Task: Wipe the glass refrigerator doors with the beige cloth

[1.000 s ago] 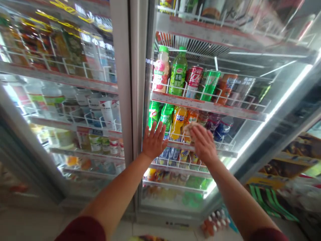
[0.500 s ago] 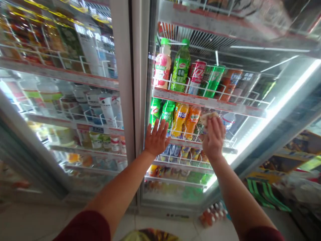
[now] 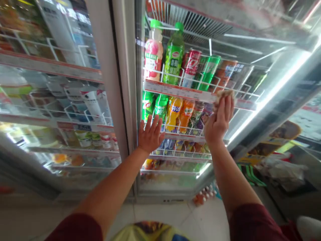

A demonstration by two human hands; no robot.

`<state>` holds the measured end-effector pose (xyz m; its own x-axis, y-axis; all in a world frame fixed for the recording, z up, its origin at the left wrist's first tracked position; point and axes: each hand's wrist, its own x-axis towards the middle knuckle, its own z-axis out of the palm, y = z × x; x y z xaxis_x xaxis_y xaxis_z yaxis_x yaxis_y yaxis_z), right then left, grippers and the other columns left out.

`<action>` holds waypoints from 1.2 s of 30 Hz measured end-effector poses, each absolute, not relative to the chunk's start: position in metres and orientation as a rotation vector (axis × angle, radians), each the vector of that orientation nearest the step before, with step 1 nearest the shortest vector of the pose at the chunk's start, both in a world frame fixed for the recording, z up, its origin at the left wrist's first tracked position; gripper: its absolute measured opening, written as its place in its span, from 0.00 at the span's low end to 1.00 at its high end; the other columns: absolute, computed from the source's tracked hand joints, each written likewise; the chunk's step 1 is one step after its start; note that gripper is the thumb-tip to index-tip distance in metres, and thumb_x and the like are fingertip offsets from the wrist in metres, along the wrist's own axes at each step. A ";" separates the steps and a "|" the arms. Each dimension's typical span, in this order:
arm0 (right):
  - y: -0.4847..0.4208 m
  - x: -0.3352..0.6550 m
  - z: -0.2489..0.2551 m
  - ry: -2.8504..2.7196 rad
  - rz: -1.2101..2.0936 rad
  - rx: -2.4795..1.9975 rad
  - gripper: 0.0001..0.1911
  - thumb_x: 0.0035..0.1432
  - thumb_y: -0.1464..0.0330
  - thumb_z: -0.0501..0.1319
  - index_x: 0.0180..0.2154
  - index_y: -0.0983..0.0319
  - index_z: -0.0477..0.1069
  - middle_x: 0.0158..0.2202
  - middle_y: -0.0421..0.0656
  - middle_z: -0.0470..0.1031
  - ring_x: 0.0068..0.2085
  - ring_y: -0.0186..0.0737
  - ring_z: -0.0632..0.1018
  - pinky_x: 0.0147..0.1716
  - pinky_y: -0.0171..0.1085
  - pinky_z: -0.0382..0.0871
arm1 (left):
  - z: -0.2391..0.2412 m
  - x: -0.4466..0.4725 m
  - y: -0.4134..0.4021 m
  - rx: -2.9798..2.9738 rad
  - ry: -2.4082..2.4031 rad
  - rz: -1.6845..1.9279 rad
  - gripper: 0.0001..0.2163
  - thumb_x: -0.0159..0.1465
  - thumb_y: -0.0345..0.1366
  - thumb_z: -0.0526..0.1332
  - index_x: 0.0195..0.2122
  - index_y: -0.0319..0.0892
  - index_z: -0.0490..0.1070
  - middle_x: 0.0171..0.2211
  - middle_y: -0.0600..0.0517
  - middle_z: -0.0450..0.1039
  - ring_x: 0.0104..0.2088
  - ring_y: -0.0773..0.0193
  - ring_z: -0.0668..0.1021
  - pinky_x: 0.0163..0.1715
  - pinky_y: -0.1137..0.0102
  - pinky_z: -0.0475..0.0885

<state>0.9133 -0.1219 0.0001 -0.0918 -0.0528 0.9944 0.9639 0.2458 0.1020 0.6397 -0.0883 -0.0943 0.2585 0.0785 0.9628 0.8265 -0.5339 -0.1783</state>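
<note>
My right hand (image 3: 218,122) presses a crumpled, pale cloth (image 3: 225,96) against the glass door (image 3: 190,182) of a lit drinks fridge. Its fingers lie over the cloth, in front of a shelf edge. To the left, my left hand (image 3: 151,134) is spread flat on the same glass and holds nothing. Behind the glass, near the left fingertips, stand orange soda bottles (image 3: 173,113) and green-capped bottles (image 3: 161,104). On the shelf above are a pink drink bottle (image 3: 152,55), a green drink bottle (image 3: 174,57) and a red can (image 3: 192,67).
A metal door frame (image 3: 122,67) separates this door from a second fridge door on the left, with bottles and cups behind it. Small bottles (image 3: 204,195) stand on the tiled floor (image 3: 165,211) by the fridge's foot. Shelves and plastic bags (image 3: 283,170) are at the right.
My right hand has moved up and a little right across the glass with the cloth. My left hand stays spread on the door. The camera view has shifted somewhat.
</note>
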 end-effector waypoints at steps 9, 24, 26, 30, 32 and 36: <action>-0.149 0.912 -0.081 -2.143 -1.165 -0.899 0.40 0.71 0.75 0.50 0.77 0.51 0.36 0.69 0.36 0.69 0.73 0.34 0.62 0.74 0.41 0.55 | -0.107 0.636 -0.073 -1.902 -0.914 -1.343 0.35 0.77 0.51 0.52 0.78 0.47 0.37 0.77 0.48 0.44 0.76 0.49 0.42 0.76 0.47 0.32; -0.149 0.996 -0.069 -2.037 -1.013 -0.768 0.42 0.70 0.76 0.53 0.77 0.54 0.37 0.71 0.40 0.66 0.74 0.37 0.60 0.77 0.44 0.46 | -0.102 0.682 -0.102 -1.725 -0.990 -1.226 0.32 0.79 0.44 0.47 0.78 0.43 0.35 0.77 0.45 0.37 0.76 0.50 0.44 0.76 0.50 0.42; -0.146 1.017 -0.042 -1.775 -0.957 -0.869 0.41 0.70 0.74 0.53 0.77 0.52 0.37 0.72 0.43 0.64 0.75 0.47 0.59 0.75 0.54 0.50 | -0.107 0.701 -0.107 -1.755 -0.960 -1.195 0.31 0.78 0.43 0.48 0.78 0.45 0.36 0.77 0.46 0.42 0.76 0.51 0.45 0.76 0.51 0.44; -0.140 1.040 -0.022 -1.462 -0.961 -0.928 0.40 0.71 0.72 0.53 0.77 0.51 0.39 0.74 0.46 0.59 0.75 0.58 0.58 0.71 0.65 0.56 | -0.116 0.725 -0.105 -1.735 -1.005 -1.246 0.33 0.77 0.40 0.50 0.79 0.44 0.35 0.77 0.44 0.42 0.76 0.48 0.40 0.75 0.48 0.43; -0.145 1.034 -0.048 -1.622 -0.992 -0.906 0.40 0.70 0.73 0.53 0.77 0.53 0.39 0.73 0.44 0.60 0.75 0.52 0.57 0.72 0.59 0.57 | -0.119 0.729 -0.100 -1.706 -1.035 -1.277 0.33 0.77 0.40 0.49 0.79 0.44 0.35 0.77 0.43 0.43 0.76 0.49 0.40 0.75 0.46 0.43; -0.158 1.025 -0.095 -2.085 -1.073 -0.687 0.38 0.70 0.78 0.49 0.76 0.53 0.44 0.70 0.35 0.67 0.74 0.32 0.60 0.73 0.39 0.57 | -0.125 0.728 -0.090 -1.663 -1.063 -1.296 0.32 0.77 0.43 0.48 0.78 0.43 0.39 0.76 0.41 0.48 0.76 0.49 0.40 0.75 0.45 0.42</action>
<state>1.0246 -0.1583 -0.0950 -0.6266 0.1415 0.7664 0.7058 0.5200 0.4811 0.7276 -0.0897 -0.1253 0.1383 0.1563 0.9780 0.9286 -0.3638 -0.0732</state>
